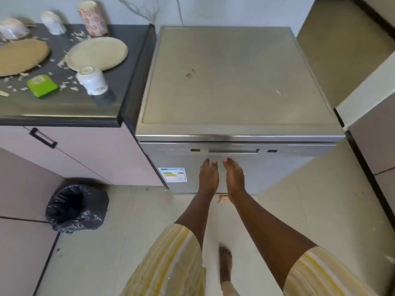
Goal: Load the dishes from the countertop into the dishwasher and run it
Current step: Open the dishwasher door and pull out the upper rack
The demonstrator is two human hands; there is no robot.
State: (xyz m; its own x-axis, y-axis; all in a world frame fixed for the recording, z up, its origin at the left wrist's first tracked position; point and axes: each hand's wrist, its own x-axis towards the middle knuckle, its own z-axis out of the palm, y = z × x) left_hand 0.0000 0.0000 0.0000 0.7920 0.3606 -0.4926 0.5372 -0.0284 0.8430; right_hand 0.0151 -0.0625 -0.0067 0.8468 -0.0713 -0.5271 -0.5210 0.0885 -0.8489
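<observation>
A silver dishwasher [235,82] stands shut beside a dark countertop [64,107]. My left hand [208,175] and my right hand [234,176] reach side by side toward its door, fingers straight, fingertips just below the recessed handle [233,150]. Neither hand holds anything. On the countertop lie a cream plate [97,53], a tan plate [20,56], a white cup [93,81] upside down, a red patterned cup [93,18], a white cup [53,22] at the back and a bowl [12,28] at far left.
A green sponge [42,85] and scattered food scraps lie on the countertop. A bin with a black bag [77,207] stands on the floor at the left, below a cabinet with a black handle [43,137]. A counter edge [367,92] runs along the right.
</observation>
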